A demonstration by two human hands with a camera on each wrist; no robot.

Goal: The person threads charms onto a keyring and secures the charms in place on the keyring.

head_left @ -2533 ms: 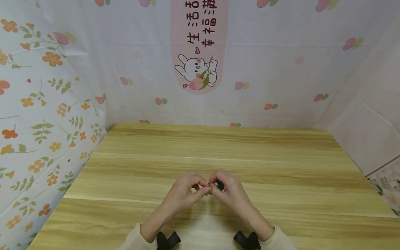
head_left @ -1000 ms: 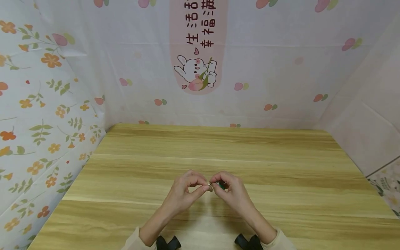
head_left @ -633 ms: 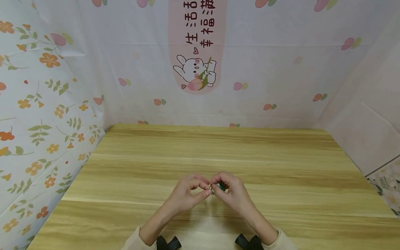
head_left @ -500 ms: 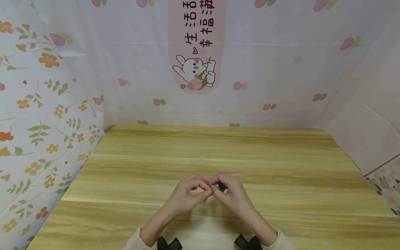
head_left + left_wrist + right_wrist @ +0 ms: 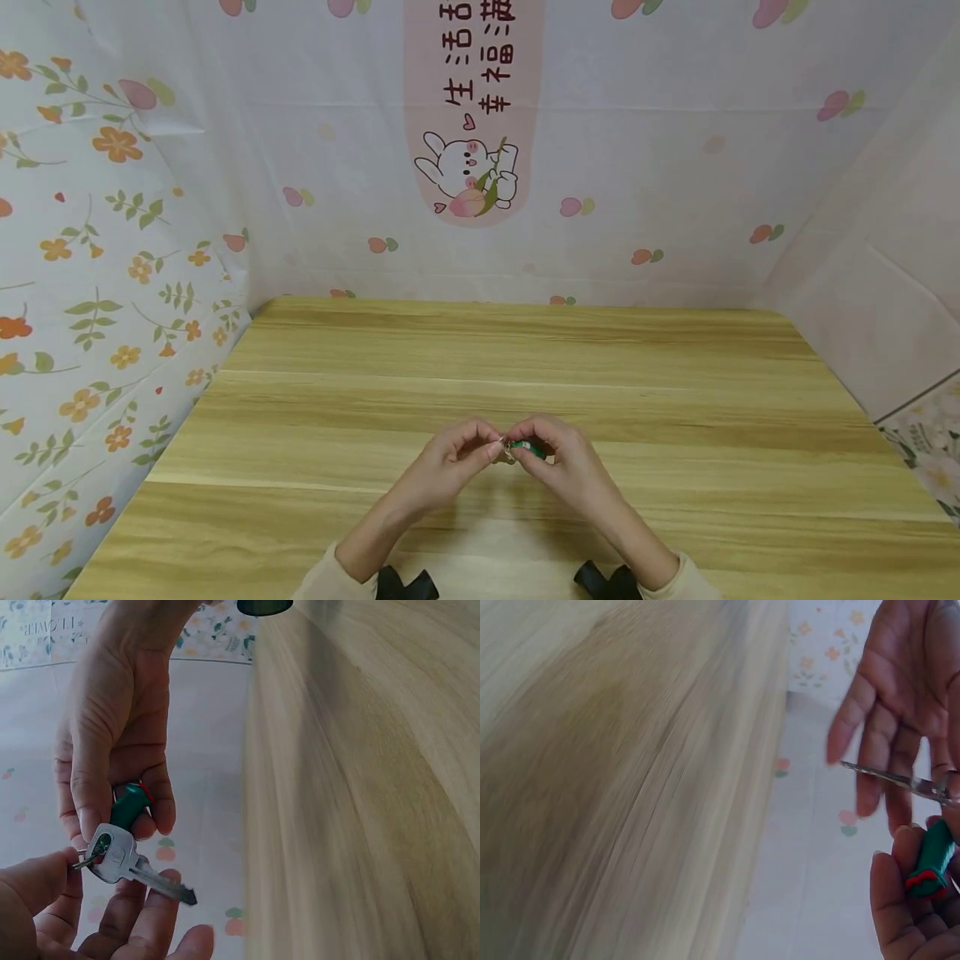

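Observation:
In the head view my left hand [image 5: 446, 462] and right hand [image 5: 566, 462] meet fingertip to fingertip above the table. The left wrist view shows my left thumb and forefinger pinching a thin metal split ring [image 5: 84, 860]. A silver key [image 5: 116, 855] hangs on that ring by its head, its blade slanting down to the right over the left hand's other fingers. My right hand grips a small green keychain charm [image 5: 131, 806] with red trim, its thumb tip right at the key's head. In the right wrist view the green charm [image 5: 930, 862] sticks out of the right fingers.
A wood-grain table [image 5: 495, 358] lies under both hands. White printed cloth [image 5: 637, 167] stands along its back edge, with floral cloth [image 5: 112, 333] at the left. Black straps with mounts [image 5: 405, 583] sit on both wrists.
The right hand has shifted slightly right, and more of the green charm shows. The ring and key have turned about between the fingertips, while both hands keep their pinch.

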